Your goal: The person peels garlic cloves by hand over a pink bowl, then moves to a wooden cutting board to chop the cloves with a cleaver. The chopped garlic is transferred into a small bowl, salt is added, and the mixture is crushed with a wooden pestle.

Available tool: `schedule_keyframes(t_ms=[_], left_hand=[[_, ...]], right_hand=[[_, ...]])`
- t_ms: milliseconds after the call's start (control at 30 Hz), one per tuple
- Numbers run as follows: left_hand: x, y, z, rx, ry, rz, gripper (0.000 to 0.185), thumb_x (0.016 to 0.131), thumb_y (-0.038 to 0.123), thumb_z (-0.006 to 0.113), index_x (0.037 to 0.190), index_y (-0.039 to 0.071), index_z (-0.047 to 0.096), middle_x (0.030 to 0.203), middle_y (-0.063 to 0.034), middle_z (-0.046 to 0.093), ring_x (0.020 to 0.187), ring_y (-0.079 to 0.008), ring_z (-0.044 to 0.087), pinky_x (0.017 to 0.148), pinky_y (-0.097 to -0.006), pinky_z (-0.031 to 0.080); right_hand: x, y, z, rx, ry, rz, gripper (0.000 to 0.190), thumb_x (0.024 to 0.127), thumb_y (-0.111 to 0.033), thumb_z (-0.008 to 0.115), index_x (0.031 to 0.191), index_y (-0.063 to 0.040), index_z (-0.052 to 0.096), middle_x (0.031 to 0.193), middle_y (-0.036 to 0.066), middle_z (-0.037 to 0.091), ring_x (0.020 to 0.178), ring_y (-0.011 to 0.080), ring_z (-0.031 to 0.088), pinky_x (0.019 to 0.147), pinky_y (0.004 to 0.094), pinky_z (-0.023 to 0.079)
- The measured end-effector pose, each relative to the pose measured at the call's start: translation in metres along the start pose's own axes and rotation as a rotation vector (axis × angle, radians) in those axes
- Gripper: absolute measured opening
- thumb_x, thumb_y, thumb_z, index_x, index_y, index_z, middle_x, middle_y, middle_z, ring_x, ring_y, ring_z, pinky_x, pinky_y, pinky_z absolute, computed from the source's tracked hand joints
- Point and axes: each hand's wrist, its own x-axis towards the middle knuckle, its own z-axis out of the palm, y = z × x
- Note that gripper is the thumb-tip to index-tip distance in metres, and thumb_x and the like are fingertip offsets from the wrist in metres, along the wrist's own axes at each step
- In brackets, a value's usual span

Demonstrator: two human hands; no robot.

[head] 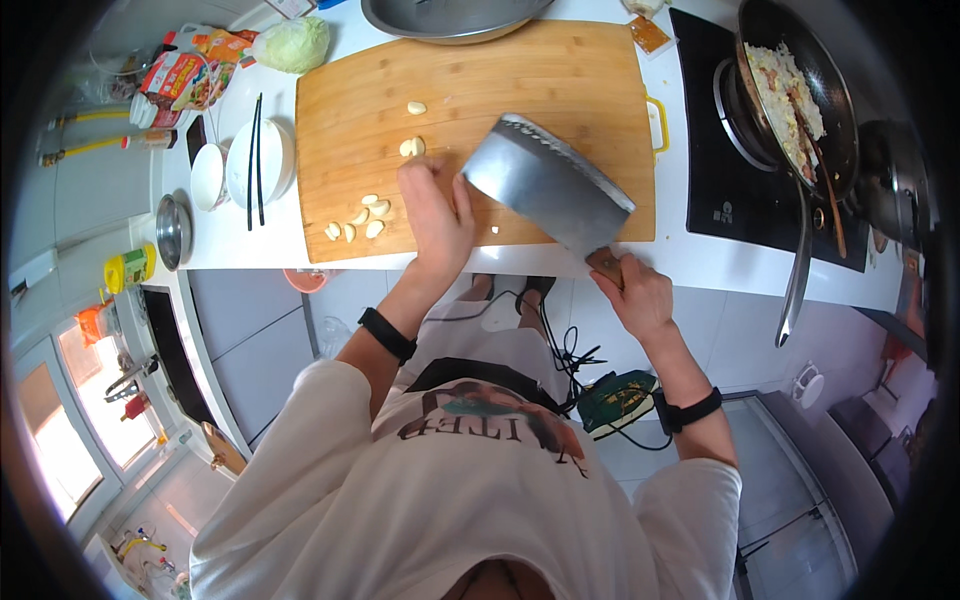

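Observation:
My right hand (pixel 637 295) is closed around the wooden handle of a cleaver (pixel 551 180), whose broad blade is raised over the right half of a wooden cutting board (pixel 480 67). Beside the blade's left corner is my left hand (pixel 439 214), fingers bent; whether it touches the blade or holds something small, I cannot tell. Just above its fingers lie peeled garlic cloves (pixel 412 146), with another clove (pixel 416 108) farther up. Several more cloves (pixel 375 228) lie at the board's lower left. A small white piece (pixel 494 230) sits near the front edge.
On the right, a wok (pixel 844 150) of fried rice (pixel 784 101) stands tilted over a black gas stove (pixel 705 191), its handle jutting forward. Left are a white bowl (pixel 281 161) with black chopsticks (pixel 255 165), a smaller bowl (pixel 208 178) and a cabbage (pixel 292 45). Behind is a metal basin (pixel 457 34).

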Motion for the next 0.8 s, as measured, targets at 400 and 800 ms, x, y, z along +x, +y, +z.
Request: schedule_keyframes(t_ms=[400,800], left_hand=[[0.035,-0.001,0.089,0.410,-0.473,0.106,0.078,0.097,0.049,0.033,0.150,-0.003,0.010,0.159,-0.0162,0.008,0.148,-0.0309,0.003,0.115,-0.0556,0.001],[0.044,-0.003,0.098,0.481,-0.538,0.100,0.079,0.097,0.051,0.034,0.150,-0.002,0.010,0.159,-0.0171,0.009,0.147,-0.0315,0.004,0.114,-0.0573,0.002]], right_hand=[[0.015,0.000,0.025,-0.090,-0.138,-0.061,0.049,0.085,-0.051,0.063,0.079,-0.004,0.054,0.060,0.010,0.059,0.055,0.0266,0.062,0.051,0.0348,0.050],[0.021,0.001,0.029,-0.063,-0.223,-0.035,0.050,0.085,-0.052,0.063,0.085,-0.002,0.054,0.063,0.009,0.059,0.057,0.0252,0.063,0.053,0.0341,0.052]])
